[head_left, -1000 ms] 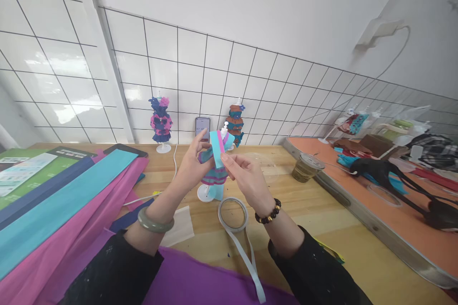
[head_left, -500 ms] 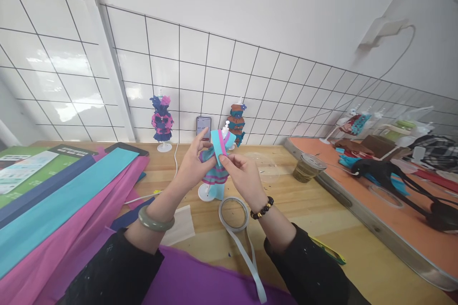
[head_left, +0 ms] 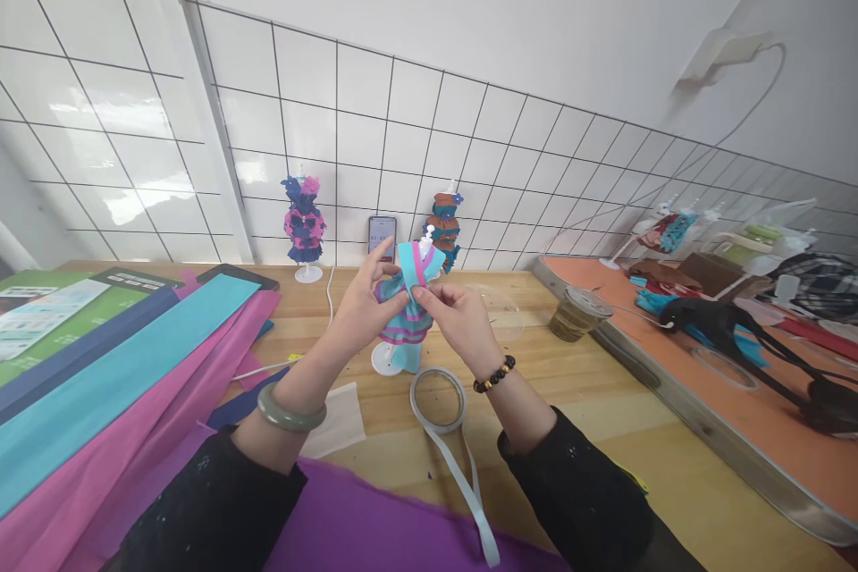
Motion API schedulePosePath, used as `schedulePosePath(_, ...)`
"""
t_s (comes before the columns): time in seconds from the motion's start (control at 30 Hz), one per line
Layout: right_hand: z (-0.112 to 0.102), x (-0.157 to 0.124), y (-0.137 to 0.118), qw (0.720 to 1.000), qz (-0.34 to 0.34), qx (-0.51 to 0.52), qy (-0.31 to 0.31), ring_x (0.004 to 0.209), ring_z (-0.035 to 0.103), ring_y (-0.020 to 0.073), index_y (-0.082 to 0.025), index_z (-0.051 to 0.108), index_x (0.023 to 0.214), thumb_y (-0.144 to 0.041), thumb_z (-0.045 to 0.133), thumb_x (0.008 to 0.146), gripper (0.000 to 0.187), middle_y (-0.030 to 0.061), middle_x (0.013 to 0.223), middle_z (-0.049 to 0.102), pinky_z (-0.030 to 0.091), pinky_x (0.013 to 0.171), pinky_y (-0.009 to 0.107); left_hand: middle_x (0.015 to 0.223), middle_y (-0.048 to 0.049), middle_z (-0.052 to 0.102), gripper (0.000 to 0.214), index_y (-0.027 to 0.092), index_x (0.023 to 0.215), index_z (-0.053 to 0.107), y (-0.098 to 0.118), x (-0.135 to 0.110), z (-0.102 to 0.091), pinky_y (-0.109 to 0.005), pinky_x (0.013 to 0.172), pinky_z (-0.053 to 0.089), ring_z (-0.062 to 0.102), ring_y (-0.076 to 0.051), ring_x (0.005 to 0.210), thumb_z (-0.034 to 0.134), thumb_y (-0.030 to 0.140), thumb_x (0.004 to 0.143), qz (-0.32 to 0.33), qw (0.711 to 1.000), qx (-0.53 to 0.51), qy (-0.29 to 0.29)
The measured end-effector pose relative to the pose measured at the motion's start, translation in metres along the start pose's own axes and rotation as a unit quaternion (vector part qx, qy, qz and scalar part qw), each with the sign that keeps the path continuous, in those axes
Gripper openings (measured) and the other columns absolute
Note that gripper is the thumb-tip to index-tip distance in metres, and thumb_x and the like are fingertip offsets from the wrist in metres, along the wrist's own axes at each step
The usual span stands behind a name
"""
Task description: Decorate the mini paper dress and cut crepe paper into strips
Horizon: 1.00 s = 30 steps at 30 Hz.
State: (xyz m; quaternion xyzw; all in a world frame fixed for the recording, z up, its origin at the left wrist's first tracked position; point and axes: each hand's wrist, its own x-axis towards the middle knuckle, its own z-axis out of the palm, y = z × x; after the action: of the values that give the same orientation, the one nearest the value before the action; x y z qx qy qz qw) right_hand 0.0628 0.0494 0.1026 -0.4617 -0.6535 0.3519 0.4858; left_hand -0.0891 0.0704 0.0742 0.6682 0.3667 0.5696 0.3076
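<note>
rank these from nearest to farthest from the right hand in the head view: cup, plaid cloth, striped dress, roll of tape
From the right hand:
1. Striped dress, right at its fingertips.
2. Roll of tape, just below the hand in the view.
3. Cup, off to the right.
4. Plaid cloth, well beyond the cup, at the far right.

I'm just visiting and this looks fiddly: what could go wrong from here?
The band could slip askew, since the right hand seems to pinch it only by its fingertips. The tape tail, loose near the right sleeve, might catch on it. The small round base might let the dress tip if tugged.
</note>
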Motion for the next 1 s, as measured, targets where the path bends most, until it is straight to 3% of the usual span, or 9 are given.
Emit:
schedulePosePath(0.3, -0.010, 0.010, -0.001, 0.997, 0.063, -0.008, -0.036, 0.051, 0.041, 0.0104, -0.017, 0.052, 0.051, -0.055, 0.066, 0.061, 0.041, -0.0016, 0.052, 0.048, 0.032, 0.047, 0.024, 0.101, -0.0059, 0.055, 0.073, 0.031, 0.138, 0.024, 0.004, 0.000, -0.003, -0.032, 0.078, 0.043, 0.052, -0.019, 0.098, 0.062, 0.024, 0.076, 0.015, 1.000, 0.017, -0.018)
schedulePosePath(0.47, -0.013, 0.012, -0.003, 0.995, 0.076, -0.024, -0.054, 0.052, 0.040, 0.0095, -0.016, 0.054, 0.053, -0.055, 0.065, 0.062, 0.041, -0.0020, 0.055, 0.050, 0.029, 0.047, 0.024, 0.105, -0.0058, 0.054, 0.072, 0.032, 0.137, 0.025, 0.005, 0.000, -0.004, -0.031, 0.080, 0.042, 0.049, -0.019, 0.103, 0.061, 0.022, 0.075, 0.011, 0.998, 0.052, -0.018)
schedulePosePath(0.77, -0.018, 0.009, -0.001, 0.995, 0.069, -0.035, -0.065, 0.050, 0.034, 0.0082, -0.018, 0.050, 0.055, -0.051, 0.067, 0.062, 0.038, -0.0054, 0.053, 0.042, 0.027, 0.047, 0.024, 0.104, -0.0051, 0.054, 0.085, 0.034, 0.141, 0.012, 0.004, -0.002, -0.004, -0.029, 0.074, 0.044, 0.054, -0.016, 0.087, 0.063, 0.021, 0.073, 0.004, 1.000, 0.002, -0.006)
schedulePosePath(1.0, -0.017, 0.007, -0.008, 0.998, 0.003, -0.065, -0.002, 0.055, 0.034, 0.0093, -0.020, 0.049, 0.078, -0.047, 0.070, 0.062, 0.037, -0.0076, 0.060, 0.035, 0.030, 0.049, 0.023, 0.102, -0.0051, 0.055, 0.091, 0.032, 0.142, 0.005, 0.005, -0.002, -0.003, -0.029, 0.073, 0.045, 0.054, -0.015, 0.086, 0.064, 0.021, 0.073, -0.007, 1.000, -0.014, -0.006)
